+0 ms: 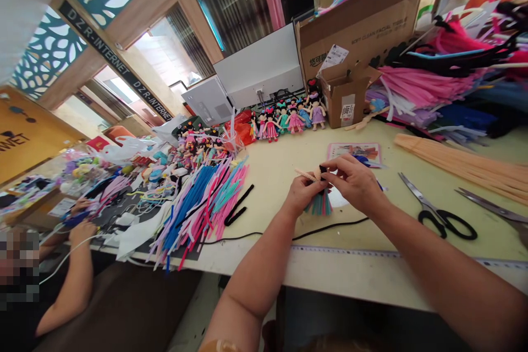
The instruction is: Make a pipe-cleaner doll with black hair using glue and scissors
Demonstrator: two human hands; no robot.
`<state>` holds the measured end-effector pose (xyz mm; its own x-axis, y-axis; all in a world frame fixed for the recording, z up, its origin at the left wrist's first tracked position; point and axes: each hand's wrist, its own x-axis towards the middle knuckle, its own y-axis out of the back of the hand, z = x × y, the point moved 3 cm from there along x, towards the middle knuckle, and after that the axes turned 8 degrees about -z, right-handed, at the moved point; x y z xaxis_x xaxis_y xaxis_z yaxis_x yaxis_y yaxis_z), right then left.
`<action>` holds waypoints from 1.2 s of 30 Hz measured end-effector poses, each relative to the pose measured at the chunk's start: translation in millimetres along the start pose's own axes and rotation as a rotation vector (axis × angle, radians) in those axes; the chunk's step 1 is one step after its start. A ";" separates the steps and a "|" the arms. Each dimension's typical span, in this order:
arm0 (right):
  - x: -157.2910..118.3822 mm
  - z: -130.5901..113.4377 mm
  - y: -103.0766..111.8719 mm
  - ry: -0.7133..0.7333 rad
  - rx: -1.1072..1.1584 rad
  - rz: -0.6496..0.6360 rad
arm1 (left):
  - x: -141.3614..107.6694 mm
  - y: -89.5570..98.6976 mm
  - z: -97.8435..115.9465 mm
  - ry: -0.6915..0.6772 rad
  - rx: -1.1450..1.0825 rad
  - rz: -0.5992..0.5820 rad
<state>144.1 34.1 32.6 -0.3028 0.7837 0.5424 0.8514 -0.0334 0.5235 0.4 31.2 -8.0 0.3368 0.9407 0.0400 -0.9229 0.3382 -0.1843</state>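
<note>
Above the table's middle, my left hand (302, 192) is closed around a small pipe-cleaner doll (320, 204). The doll has a teal and pink striped skirt hanging down and a beige limb sticking out to the left. My right hand (351, 180) meets it from the other side, thumb and fingers pinched at a black fuzzy bit (323, 169) on the doll's top. Fingers cover most of the doll's upper body. Behind my right hand lies a printed picture card (373, 152), partly hidden. A bent black pipe cleaner (237, 214) rests left of my hands.
Black-handled scissors (437, 214) and a second pair (490, 203) lie at right, near beige pipe cleaners (466, 168). Finished dolls (284, 120) stand along the back beside a cardboard box (346, 96). Colourful pipe cleaners (202, 203) spread leftward. A co-worker's arm (76, 275) is far left.
</note>
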 end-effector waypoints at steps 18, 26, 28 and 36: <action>-0.9 0.1 -0.1 -0.007 0.015 0.010 | -0.9 -2.2 3.0 0.003 -0.013 0.011; -0.7 -0.3 -0.4 -0.014 0.003 0.011 | -0.6 -3.1 2.9 -0.004 -0.035 0.011; -0.6 -0.4 -0.4 -0.016 0.002 0.010 | -0.6 -3.5 3.3 -0.010 -0.037 0.009; -0.6 0.3 -1.0 -0.018 -0.007 0.013 | 0.0 -3.1 2.2 -0.018 -0.043 -0.005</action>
<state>143.5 33.8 31.5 -0.2837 0.7943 0.5372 0.8523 -0.0478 0.5209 2.9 30.2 -5.3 0.3373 0.9395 0.0589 -0.9121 0.3417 -0.2264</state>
